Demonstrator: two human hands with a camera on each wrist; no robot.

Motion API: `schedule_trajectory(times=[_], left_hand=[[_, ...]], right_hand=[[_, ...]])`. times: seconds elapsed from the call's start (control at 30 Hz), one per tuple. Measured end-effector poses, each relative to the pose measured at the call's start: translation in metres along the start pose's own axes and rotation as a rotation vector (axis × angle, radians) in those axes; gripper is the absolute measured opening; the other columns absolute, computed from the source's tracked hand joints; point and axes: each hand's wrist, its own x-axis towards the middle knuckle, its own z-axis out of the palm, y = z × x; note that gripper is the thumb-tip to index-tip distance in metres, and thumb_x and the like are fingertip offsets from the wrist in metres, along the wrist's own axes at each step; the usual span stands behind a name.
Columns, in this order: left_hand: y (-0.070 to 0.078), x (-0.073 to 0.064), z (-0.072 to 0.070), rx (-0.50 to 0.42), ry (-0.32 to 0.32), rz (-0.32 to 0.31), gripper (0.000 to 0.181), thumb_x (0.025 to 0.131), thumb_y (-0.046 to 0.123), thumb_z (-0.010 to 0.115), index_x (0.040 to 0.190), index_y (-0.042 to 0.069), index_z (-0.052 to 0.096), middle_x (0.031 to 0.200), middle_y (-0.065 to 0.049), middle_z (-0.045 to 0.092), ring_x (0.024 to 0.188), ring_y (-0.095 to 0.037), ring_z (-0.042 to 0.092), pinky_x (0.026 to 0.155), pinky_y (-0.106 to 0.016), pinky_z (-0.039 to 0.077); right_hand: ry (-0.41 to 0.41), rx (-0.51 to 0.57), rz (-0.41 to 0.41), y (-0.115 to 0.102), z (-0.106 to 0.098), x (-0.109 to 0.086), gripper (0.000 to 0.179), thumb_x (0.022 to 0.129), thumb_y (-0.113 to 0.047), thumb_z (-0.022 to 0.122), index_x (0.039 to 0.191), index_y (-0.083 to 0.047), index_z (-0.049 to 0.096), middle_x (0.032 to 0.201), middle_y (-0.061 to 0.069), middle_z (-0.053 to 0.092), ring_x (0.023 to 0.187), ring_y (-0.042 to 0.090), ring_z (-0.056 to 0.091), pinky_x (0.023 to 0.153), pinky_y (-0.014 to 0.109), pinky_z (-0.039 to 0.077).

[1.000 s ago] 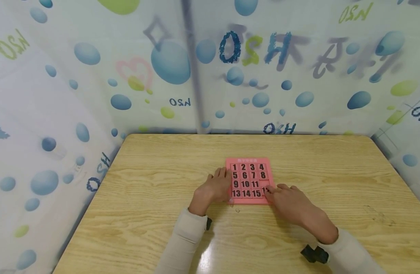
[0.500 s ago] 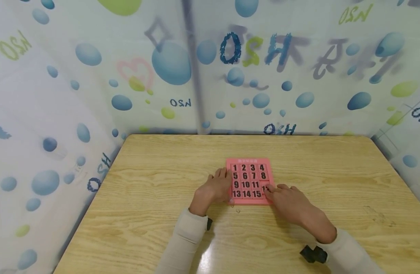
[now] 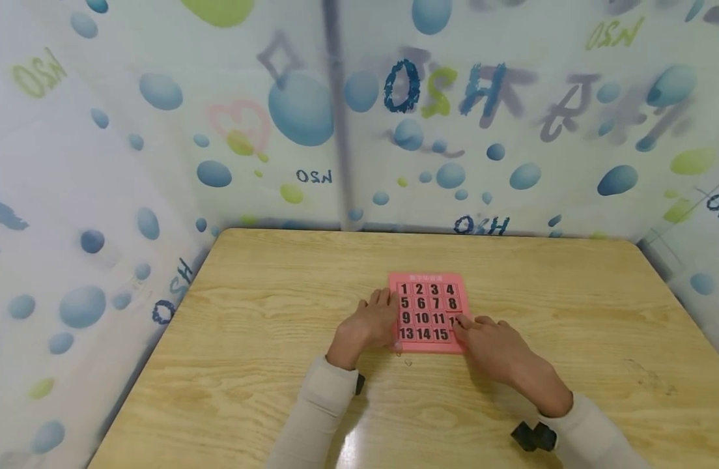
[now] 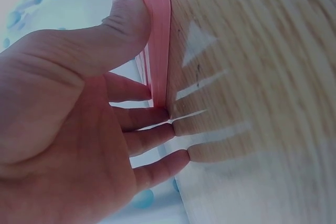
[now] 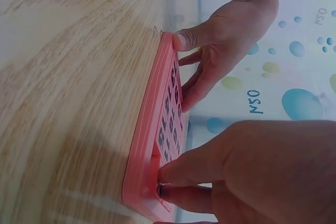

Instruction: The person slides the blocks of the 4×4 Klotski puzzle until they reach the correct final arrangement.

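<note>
A pink number slide puzzle (image 3: 430, 348) lies flat on the table, its black-numbered tiles set in rows. My left hand (image 3: 368, 324) holds its left side, thumb (image 4: 134, 19) at the near corner and the other fingers spread along the edge, some tips reaching the table. At the puzzle's right side, my right hand (image 3: 494, 345) has thumb and forefinger close together on a tile (image 3: 452, 320), whose number is mostly covered. That tile sits beside the 11, below the 8. An open slot (image 5: 155, 163) shows at the near right corner, beside the 15.
The wood-grain table (image 3: 277, 280) extends on all sides of the puzzle. Behind it hangs a white curtain (image 3: 371, 150) with blue and green spots. A black wrist device (image 3: 533, 436) sits under the right sleeve.
The tile under my right fingertips has slid away from me, up against the 8, and the slot now lies below it. My left hand stays in place; the head view shifts slightly.
</note>
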Motion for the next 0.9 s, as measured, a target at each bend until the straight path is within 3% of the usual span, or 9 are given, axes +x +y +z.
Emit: schedule_trajectory(times=[0.2,0.63,0.8,0.9], left_hand=[[0.004,0.001,0.0,0.024,0.009,0.001,0.106,0.083,0.04,0.078,0.159,0.004,0.014,0.165,-0.015,0.014,0.153,-0.029,0.013,0.12,-0.048,0.023],[0.001,-0.003,0.0,-0.015,0.004,-0.005,0.106,0.083,0.038,0.079,0.159,0.004,0.013,0.165,-0.017,0.011,0.153,-0.03,0.011,0.121,-0.05,0.021],[-0.003,-0.008,-0.001,-0.024,0.011,0.003,0.104,0.085,0.041,0.076,0.159,0.005,0.013,0.165,-0.016,0.012,0.153,-0.031,0.012,0.12,-0.052,0.021],[-0.01,-0.012,-0.006,-0.061,0.078,0.008,0.097,0.09,0.043,0.071,0.159,0.005,0.014,0.165,-0.016,0.015,0.152,-0.033,0.013,0.12,-0.053,0.02]], right_hand=[[0.041,-0.008,0.013,0.003,0.004,0.002,0.038,0.099,-0.012,0.057,0.136,-0.003,0.06,0.145,0.018,0.053,0.119,0.042,0.058,0.083,0.059,0.052],[0.114,-0.011,-0.019,0.006,0.005,0.004,0.038,0.097,-0.013,0.062,0.133,-0.003,0.063,0.141,0.018,0.056,0.12,0.042,0.057,0.085,0.06,0.052],[0.214,0.046,-0.035,0.014,0.006,0.002,0.043,0.097,-0.019,0.062,0.136,-0.003,0.06,0.142,0.019,0.055,0.127,0.045,0.052,0.093,0.064,0.047],[0.28,0.076,-0.003,0.031,0.004,0.0,0.05,0.099,-0.023,0.059,0.143,0.0,0.051,0.148,0.022,0.047,0.136,0.048,0.041,0.101,0.067,0.039]])
